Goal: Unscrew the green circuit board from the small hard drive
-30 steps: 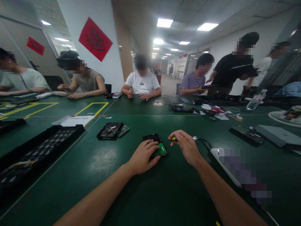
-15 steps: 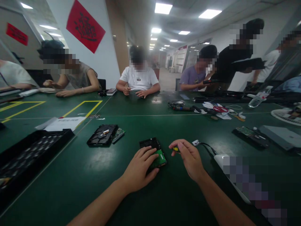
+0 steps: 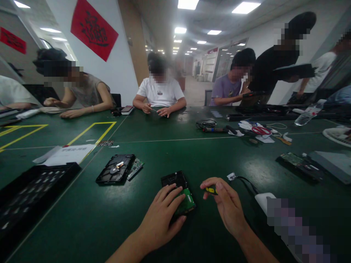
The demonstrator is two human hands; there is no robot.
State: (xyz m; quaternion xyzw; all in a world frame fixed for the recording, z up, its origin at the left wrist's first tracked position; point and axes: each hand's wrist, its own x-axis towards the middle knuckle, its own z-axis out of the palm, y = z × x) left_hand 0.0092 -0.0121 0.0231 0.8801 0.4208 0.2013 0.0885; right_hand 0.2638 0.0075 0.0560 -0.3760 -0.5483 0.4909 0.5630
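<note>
My left hand (image 3: 160, 215) lies on a small black hard drive (image 3: 175, 180) with a green circuit board (image 3: 186, 202), fingers spread over it and pressing it to the green table (image 3: 90, 215). Just right of the drive, my right hand (image 3: 229, 206) is closed in a pinch on a small yellow-handled tool (image 3: 210, 190). A black cable with a white tag (image 3: 231, 176) runs past that hand.
An opened hard drive (image 3: 115, 168) with a loose board lies to the left, beside a black tray (image 3: 30, 193) and a paper sheet (image 3: 67, 153). Red scissors (image 3: 259, 129), cables, another board (image 3: 300, 162) and a water bottle (image 3: 308, 114) sit at right. Several people sit across the table.
The camera has tilted up, so hands and drive sit lower in the picture. Both hands keep the same hold on the drive and the tool.
</note>
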